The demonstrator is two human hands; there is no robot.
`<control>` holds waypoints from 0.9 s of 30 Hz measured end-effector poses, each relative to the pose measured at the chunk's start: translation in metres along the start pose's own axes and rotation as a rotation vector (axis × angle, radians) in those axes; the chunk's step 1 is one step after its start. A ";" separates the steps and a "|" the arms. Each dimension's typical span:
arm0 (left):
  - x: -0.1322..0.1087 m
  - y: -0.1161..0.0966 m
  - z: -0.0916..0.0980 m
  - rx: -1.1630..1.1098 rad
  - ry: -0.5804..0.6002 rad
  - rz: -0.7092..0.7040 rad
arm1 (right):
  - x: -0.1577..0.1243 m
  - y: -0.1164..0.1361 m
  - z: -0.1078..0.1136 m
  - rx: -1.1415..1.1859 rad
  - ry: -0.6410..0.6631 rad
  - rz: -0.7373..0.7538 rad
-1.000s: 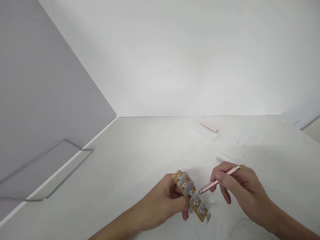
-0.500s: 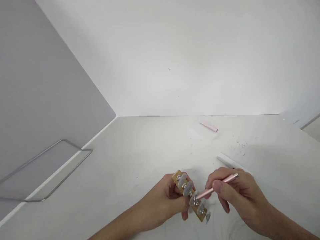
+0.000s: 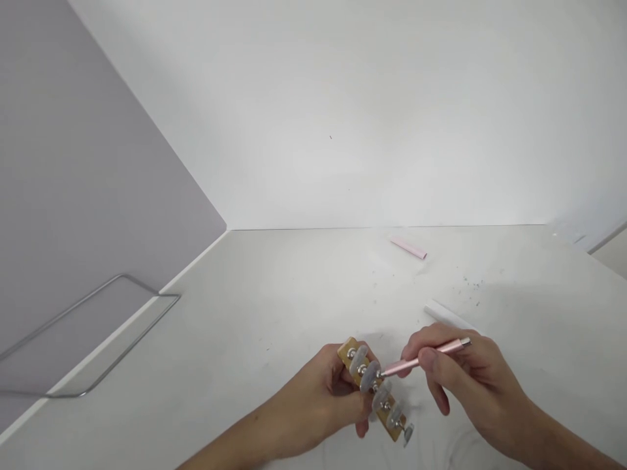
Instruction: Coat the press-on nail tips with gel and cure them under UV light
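Held at an angle in my left hand (image 3: 337,398) is a narrow wooden strip (image 3: 347,346), its fingers wrapped round it. Along the strip sits a row of several grey, rounded flat pieces (image 3: 369,376) on shiny metal mounts. My right hand (image 3: 465,372) grips a slim pink pen-like tool (image 3: 431,356) with a silver end, between thumb and fingers. Its metal tip meets the strip beside the grey piece near the middle; whether it presses on the piece or its mount, I cannot tell.
On the white table (image 3: 274,294) lies a pink tube-like piece (image 3: 408,248) near the back wall. A white stick-like piece (image 3: 448,315) is partly hidden behind my right hand. Dark crumbs (image 3: 473,284) are scattered at right. A bent metal wire frame (image 3: 132,339) stands at left.
The pink tool's tip has moved up and left along the strip, from a lower grey piece to the one above it. The tool now lies flatter. My left hand has barely moved.
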State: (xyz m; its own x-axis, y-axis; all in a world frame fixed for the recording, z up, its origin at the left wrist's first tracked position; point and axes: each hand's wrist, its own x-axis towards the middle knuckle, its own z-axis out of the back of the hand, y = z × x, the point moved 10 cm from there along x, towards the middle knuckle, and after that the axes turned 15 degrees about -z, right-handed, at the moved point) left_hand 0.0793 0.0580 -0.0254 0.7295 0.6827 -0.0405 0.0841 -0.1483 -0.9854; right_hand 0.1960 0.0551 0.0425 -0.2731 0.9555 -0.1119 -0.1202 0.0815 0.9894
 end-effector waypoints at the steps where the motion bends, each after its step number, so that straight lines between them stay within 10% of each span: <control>1: 0.000 0.000 0.000 -0.005 0.001 0.001 | 0.000 -0.001 -0.001 0.002 0.013 -0.007; 27: 0.003 -0.004 -0.002 0.014 -0.006 -0.004 | -0.003 -0.005 -0.003 -0.085 0.043 -0.019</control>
State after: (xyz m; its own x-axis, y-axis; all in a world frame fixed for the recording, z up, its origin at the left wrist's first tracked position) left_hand 0.0828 0.0594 -0.0208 0.7249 0.6878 -0.0378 0.0772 -0.1356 -0.9878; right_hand 0.1942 0.0511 0.0374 -0.3106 0.9407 -0.1362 -0.2061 0.0732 0.9758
